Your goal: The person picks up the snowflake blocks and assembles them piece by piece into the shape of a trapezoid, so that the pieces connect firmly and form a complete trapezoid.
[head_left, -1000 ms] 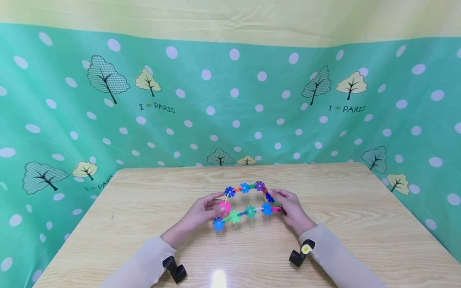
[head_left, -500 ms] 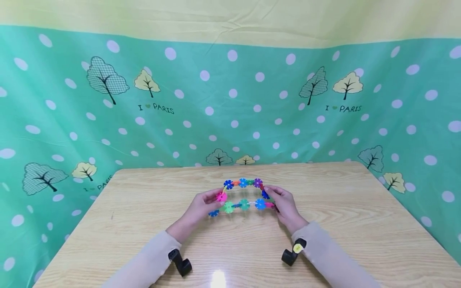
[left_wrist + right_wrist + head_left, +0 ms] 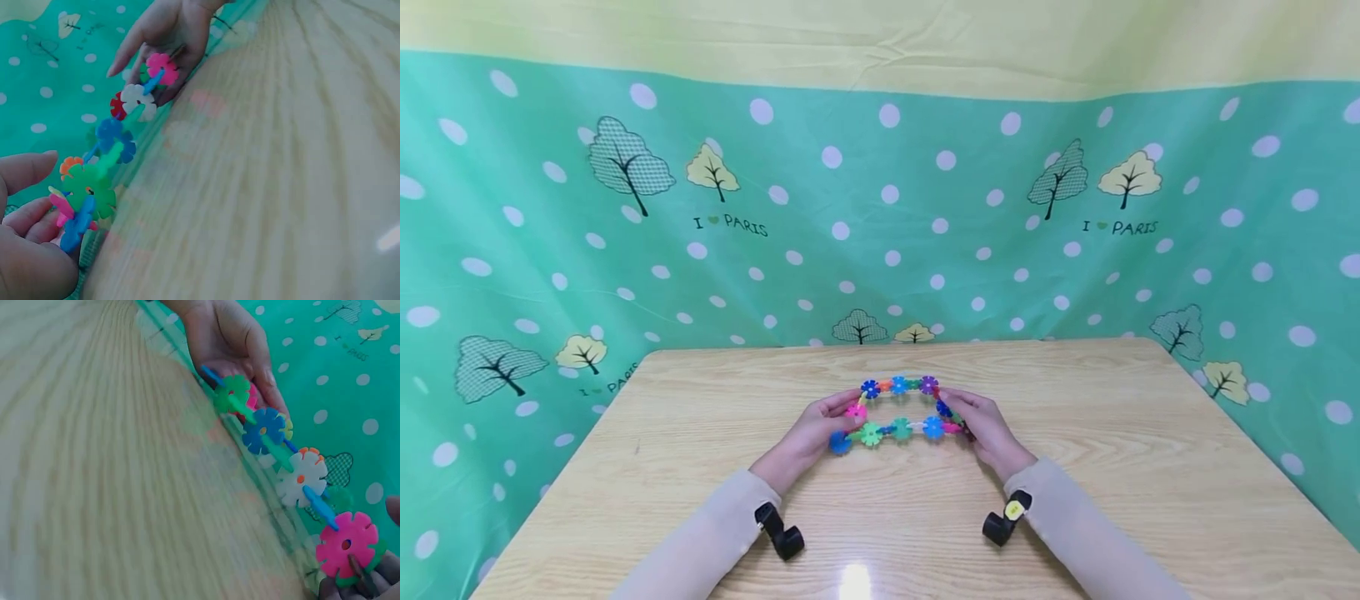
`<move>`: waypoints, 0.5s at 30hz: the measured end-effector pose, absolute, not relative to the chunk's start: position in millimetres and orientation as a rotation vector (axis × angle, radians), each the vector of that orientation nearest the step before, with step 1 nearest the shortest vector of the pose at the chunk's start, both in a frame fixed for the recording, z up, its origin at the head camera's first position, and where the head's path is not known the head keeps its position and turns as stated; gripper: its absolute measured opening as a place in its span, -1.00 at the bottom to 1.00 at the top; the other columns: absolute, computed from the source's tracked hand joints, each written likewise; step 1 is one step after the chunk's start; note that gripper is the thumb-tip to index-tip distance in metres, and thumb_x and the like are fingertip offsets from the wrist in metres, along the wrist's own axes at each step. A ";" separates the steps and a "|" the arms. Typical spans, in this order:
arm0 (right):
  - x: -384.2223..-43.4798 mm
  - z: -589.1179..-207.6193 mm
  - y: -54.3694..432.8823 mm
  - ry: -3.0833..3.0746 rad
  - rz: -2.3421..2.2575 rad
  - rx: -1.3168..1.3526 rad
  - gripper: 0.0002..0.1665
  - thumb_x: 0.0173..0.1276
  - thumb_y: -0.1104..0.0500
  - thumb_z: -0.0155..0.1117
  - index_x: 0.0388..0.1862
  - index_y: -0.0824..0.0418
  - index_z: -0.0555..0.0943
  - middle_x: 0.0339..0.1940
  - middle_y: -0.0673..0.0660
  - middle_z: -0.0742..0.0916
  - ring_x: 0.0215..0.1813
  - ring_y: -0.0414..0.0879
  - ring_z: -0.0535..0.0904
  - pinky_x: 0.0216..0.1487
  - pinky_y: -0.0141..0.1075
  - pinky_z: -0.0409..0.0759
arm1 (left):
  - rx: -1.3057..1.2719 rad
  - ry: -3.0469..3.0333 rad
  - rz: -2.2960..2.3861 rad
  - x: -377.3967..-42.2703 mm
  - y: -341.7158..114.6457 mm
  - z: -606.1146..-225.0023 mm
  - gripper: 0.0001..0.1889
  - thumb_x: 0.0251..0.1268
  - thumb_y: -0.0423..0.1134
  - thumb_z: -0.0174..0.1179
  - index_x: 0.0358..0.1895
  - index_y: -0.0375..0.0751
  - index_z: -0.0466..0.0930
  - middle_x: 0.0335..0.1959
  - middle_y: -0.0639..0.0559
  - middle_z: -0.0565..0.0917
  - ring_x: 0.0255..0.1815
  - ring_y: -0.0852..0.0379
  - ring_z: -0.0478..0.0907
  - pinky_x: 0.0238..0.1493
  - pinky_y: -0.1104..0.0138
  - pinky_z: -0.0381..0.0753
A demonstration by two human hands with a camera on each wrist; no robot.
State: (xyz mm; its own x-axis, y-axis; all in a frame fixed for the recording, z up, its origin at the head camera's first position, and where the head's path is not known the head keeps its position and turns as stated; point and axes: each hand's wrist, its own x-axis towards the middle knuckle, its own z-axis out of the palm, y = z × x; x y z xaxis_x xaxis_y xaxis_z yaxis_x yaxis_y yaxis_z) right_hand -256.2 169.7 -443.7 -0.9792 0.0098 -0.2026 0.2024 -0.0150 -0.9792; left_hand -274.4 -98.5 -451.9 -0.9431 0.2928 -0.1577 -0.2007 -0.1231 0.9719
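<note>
Between the two hands is a loop of interlocking plastic snowflake discs (image 3: 901,428), linked edge to edge in blue, green, white, pink, orange, purple and red. My left hand (image 3: 808,433) grips the loop's left end at a pink disc (image 3: 857,411), thumb in front and fingers behind. On the right end, my right hand (image 3: 988,427) holds the loop near a dark blue disc (image 3: 943,408), and its fingers hide some discs there. In the right wrist view a pink disc (image 3: 347,545) sits at the right fingers, followed by a white disc (image 3: 302,479) and a blue disc (image 3: 263,430).
A light wood table (image 3: 700,417) lies under the hands. Behind it hangs a green curtain (image 3: 880,208) with white dots and printed trees. Both sleeves carry a black wrist camera, one on the left (image 3: 780,531) and one on the right (image 3: 1006,518).
Both hands have shifted slightly left with the loop. Its near row has risen toward the far row, so the loop looks narrower and flatter. Both grips stay in place.
</note>
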 end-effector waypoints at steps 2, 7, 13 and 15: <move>-258.5 -444.9 171.1 2.115 -2.111 0.192 -0.41 0.28 0.07 0.30 0.25 0.25 0.46 0.28 0.18 0.50 0.03 -0.17 0.45 -0.23 -0.51 0.40 | 0.123 1.838 2.116 -275.0 -97.8 -453.1 -0.39 0.14 -0.58 0.15 0.32 -0.37 0.28 0.35 -0.31 0.29 0.36 -0.18 0.23 0.12 0.34 0.52; -262.8 -447.1 177.6 2.179 -1.984 0.032 -0.25 0.17 0.28 0.35 0.36 0.26 0.34 0.42 0.35 0.29 0.39 0.21 0.23 0.28 -0.15 0.39 | 0.220 1.893 2.042 -281.2 -100.1 -455.5 -0.30 0.07 -0.59 0.19 0.36 -0.30 0.25 0.39 -0.25 0.24 0.40 -0.16 0.18 0.30 0.25 0.31; -264.4 -447.4 184.5 2.253 -1.850 -0.141 -0.06 0.08 0.30 0.41 0.44 0.25 0.20 0.48 0.30 0.19 0.49 0.22 -0.02 0.44 0.01 0.02 | 0.318 1.914 1.993 -284.9 -100.6 -456.2 -0.24 0.00 -0.62 0.22 0.38 -0.35 0.20 0.42 -0.28 0.17 0.42 -0.17 0.14 0.34 0.21 0.22; -264.7 -447.8 186.8 2.254 -1.836 -0.195 -0.03 0.09 0.27 0.42 0.45 0.26 0.17 0.49 0.26 0.20 0.50 0.20 -0.03 0.45 0.01 -0.01 | 0.337 1.922 1.982 -285.5 -100.3 -456.9 -0.22 -0.01 -0.62 0.22 0.38 -0.37 0.18 0.43 -0.28 0.15 0.42 -0.17 0.12 0.35 0.22 0.21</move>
